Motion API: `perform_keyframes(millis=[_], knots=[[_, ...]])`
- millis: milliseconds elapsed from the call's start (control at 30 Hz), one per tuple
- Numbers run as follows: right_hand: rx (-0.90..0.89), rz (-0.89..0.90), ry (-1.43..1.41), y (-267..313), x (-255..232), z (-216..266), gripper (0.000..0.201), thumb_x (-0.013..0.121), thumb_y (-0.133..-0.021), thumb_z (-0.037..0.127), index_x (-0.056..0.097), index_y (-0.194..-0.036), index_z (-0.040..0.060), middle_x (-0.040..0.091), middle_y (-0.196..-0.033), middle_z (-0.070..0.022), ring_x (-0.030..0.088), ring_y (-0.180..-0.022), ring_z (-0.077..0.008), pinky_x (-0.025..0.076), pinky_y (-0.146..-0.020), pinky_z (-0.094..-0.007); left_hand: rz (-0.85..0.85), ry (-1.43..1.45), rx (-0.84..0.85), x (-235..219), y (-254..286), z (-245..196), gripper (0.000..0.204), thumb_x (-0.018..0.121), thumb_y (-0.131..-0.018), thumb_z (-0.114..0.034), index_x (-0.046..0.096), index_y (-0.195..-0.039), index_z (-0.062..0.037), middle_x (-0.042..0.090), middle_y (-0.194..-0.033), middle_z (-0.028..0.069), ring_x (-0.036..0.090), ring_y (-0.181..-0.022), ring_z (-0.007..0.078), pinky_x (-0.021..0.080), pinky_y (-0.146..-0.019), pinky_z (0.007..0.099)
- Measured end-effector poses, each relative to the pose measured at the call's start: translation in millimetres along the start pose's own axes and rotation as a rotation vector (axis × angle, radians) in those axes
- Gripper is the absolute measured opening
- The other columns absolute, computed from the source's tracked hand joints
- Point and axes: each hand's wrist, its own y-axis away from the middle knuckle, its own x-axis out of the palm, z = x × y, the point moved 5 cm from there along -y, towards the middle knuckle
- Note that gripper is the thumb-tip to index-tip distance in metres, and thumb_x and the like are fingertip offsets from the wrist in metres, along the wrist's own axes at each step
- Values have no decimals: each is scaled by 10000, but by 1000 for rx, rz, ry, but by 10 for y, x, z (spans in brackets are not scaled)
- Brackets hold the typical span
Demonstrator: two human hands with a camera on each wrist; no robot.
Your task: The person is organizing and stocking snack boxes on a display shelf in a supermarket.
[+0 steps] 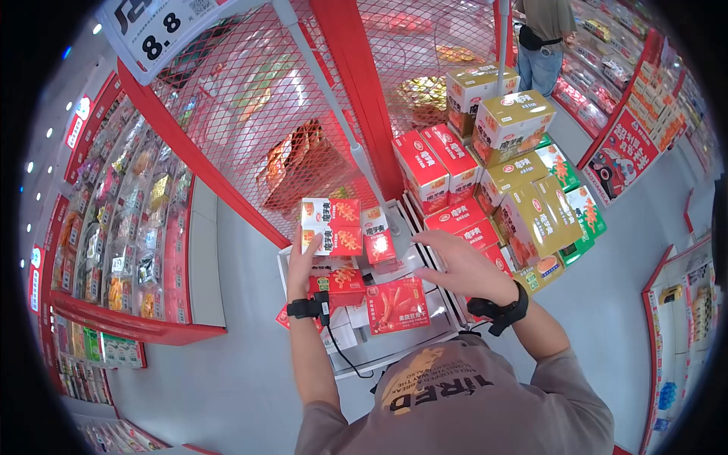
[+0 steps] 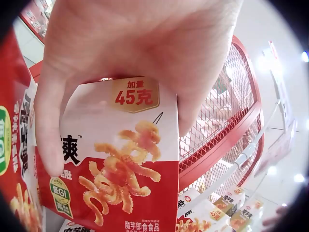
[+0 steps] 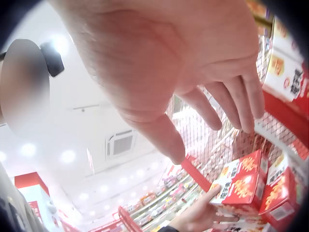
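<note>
Left grip [image 1: 301,265] holds red-white box [image 2: 125,169]; mesh cage [image 1: 358,87] contains packets [image 1: 305,165]

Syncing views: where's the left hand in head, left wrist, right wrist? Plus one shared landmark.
Head: left hand just left of centre.
Left wrist: left hand across the top, gripping a red-and-white box.
Right wrist: left hand at the bottom, right of centre.
Shared landmark: red-framed mesh, upper middle in head, right side in left wrist, right of centre in right wrist.
</note>
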Motion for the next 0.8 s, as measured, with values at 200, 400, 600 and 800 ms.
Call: perform_keyframes(millis=[200,400,600,800], knots=[[-242,89,249,-1180,760,245,1187,890,-550,382,231,-1489,75,202,-1493,-320,250,-1370,-497,302,-1073,-573,11,17,24,-3,-21,79,665,595,-884,-534,368,-1403,-186,562,-1158,106,603,-907,287,580,-584,407],[-119,99,447,-1972,1443,-112,1521,905,-346,542,34,-1545,202,44,-1543,-325,163,-1382,-556,193,-1058,-687,5,477,67,-174,181,417,838,451,-913,-643,101,-1525,-190,158,-1544,151,445,-1249,434,535,-810,564],[-173,58,490,-2041,1453,-107,1316,899,-433,392,179,-1519,203,237,-1468,-297,283,-1317,-510,286,-1006,-640,47,831,127,-175,778,268,796,475,-955,-515,95,-1505,-84,140,-1521,250,355,-1327,454,400,-1037,556],[-263,-54,514,-1958,1446,32,1236,894,-396,380,316,-1469,177,363,-1335,-284,389,-1202,-448,337,-936,-560,185,1113,-116,223,478,664,607,471,-962,-496,374,-1264,21,364,-1355,230,354,-1297,343,272,-1134,467]])
